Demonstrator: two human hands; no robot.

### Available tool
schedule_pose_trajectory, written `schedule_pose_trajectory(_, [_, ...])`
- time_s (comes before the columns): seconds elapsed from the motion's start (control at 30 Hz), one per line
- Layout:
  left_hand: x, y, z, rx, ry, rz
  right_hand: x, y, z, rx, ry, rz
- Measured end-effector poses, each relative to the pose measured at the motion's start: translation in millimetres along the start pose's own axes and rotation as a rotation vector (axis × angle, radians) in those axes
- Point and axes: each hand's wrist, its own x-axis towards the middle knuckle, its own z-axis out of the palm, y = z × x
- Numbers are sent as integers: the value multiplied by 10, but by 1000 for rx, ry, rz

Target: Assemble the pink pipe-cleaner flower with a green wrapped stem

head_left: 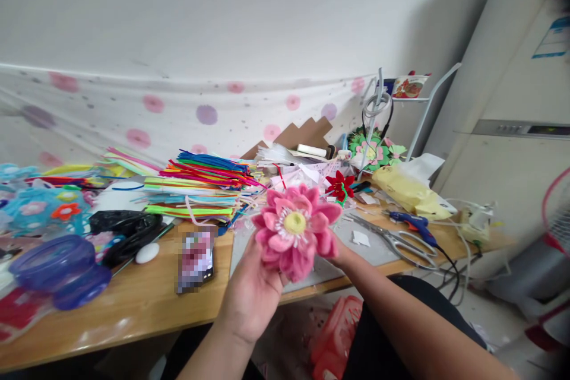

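A pink fuzzy flower [285, 263] with a pale yellow centre and white stamens is held up over the near table edge, its face toward me. My left hand [253, 288] cups it from below and the left, fingers curled behind the petals. My right hand [342, 254] reaches in from the right and meets the flower's right side. Petals hide its fingers, so their grip does not show. Beneath the flower lies a grey cutting mat [323, 278]. A smaller red flower [341, 186] with a green stem sits just behind.
Bundles of coloured pipe cleaners [202, 178] lie at the back left, near a phone [196, 261]. Scissors [396, 241] and a blue glue gun [414, 227] with its cord lie right. A purple plastic container [57, 270] stands far left. A red basket [336, 332] is below the table.
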Motion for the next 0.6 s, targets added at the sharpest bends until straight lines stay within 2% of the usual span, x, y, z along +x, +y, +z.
schedule_pose_trajectory(0.1, [115,160,-139,-43,-28,-6,38,-30,143,69,31,11])
schedule_pose_trajectory(0.17, [186,194,-300,50,34,33,73,-57,311,123,77,30])
schedule_pose_trajectory(0.27, [258,125,-537,455,272,202,124,-119,657,217,100,71])
schedule_pose_trajectory(0.3, [272,91,-585,594,302,217,136,-152,787,249,89,84])
schedule_pose_trajectory(0.33, [281,62,-610,674,273,218,142,-195,920,281,69,95])
schedule_pose_trajectory(0.4, [280,44,-595,736,222,238,138,-310,1180,335,21,105])
schedule_pose_trajectory(0.47, [250,113,-521,753,292,321,113,-452,1410,375,-33,102])
schedule_pose_trajectory(0.53, [171,301,-439,743,404,414,67,-588,1582,402,-108,88])
schedule_pose_trajectory(0.6, [13,629,-390,722,479,517,8,-684,1664,425,-203,71])
